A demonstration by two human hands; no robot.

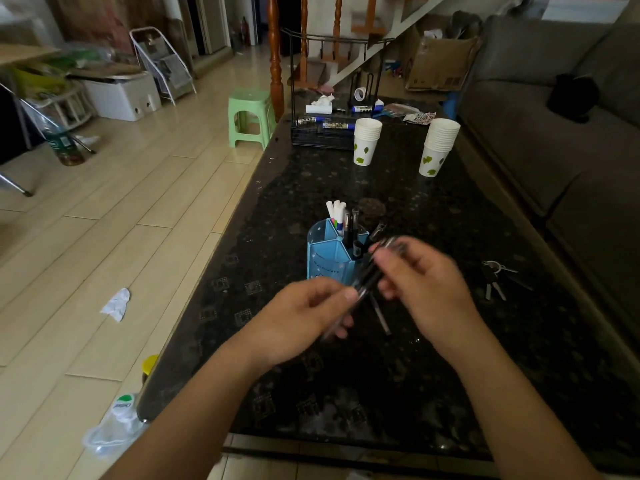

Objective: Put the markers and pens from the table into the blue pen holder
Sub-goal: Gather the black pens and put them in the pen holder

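Note:
The blue pen holder (327,256) stands mid-table, with white-capped markers (336,211) and dark pens upright in its back compartments. Just in front of it, both hands hold a bundle of dark pens (369,275) slanting up to the right. My left hand (306,320) grips the lower end and my right hand (420,275) grips the upper end; both are motion-blurred. One more pen (381,315) lies on the dark table (346,393) below the hands.
Two stacks of paper cups (366,140) (438,145) stand farther back. A black wire rack (323,133) at the far end holds blue markers (337,125). Keys (495,277) lie to the right. A grey sofa (554,133) borders the table's right side; the floor lies to the left.

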